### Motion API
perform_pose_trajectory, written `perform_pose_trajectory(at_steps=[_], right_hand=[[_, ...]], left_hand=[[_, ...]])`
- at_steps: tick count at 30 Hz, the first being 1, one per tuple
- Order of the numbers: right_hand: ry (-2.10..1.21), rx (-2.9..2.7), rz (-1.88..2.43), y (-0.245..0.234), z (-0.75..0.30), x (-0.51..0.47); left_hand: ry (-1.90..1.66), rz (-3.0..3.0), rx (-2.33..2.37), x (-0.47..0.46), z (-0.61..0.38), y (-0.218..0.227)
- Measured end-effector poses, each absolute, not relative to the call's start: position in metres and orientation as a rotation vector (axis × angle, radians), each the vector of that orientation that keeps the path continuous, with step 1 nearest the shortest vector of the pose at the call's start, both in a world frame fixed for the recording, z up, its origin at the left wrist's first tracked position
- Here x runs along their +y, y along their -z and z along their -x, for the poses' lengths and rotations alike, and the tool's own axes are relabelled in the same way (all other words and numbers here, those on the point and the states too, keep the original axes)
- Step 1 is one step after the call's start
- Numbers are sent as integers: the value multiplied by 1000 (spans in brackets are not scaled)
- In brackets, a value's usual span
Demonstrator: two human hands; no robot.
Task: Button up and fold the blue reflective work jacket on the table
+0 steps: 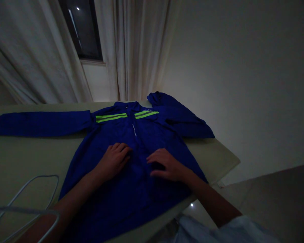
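Observation:
A dark blue work jacket lies spread front side up, with yellow-green and grey stripes across the chest. One sleeve stretches straight out to the left; the other sleeve is bent and folded on the right. My left hand rests on the jacket's front, left of the centre line, fingers loosely curved and holding nothing. Across from it, my right hand is over the right half, thumb apart from the fingers, with nothing between them. A short pale strip shows at the centre line below the collar.
The jacket lies on a pale table whose right corner juts towards the wall. White looped cable or wire shows at the lower left, near my left forearm. Curtains and a dark window stand behind.

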State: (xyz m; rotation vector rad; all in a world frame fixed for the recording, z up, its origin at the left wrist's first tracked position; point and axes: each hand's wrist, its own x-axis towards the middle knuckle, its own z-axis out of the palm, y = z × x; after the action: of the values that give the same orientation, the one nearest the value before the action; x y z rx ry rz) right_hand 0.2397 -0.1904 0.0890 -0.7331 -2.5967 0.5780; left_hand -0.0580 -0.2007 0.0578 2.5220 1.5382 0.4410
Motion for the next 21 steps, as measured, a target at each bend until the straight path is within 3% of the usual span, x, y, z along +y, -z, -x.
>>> perform_pose_trajectory(at_steps=[6,10,21], right_hand=[[-566,-2769,749,-91,-244,-247],[-604,-2627,910,-84,-259,-257],[-489,-2590,1010,-96,-252,-226]], left_hand=[[-227,-2423,1050,-243,15,-93],[-30,-2341,1088,-250,7,-84],[6,-2339,1030,-259,3,-82]])
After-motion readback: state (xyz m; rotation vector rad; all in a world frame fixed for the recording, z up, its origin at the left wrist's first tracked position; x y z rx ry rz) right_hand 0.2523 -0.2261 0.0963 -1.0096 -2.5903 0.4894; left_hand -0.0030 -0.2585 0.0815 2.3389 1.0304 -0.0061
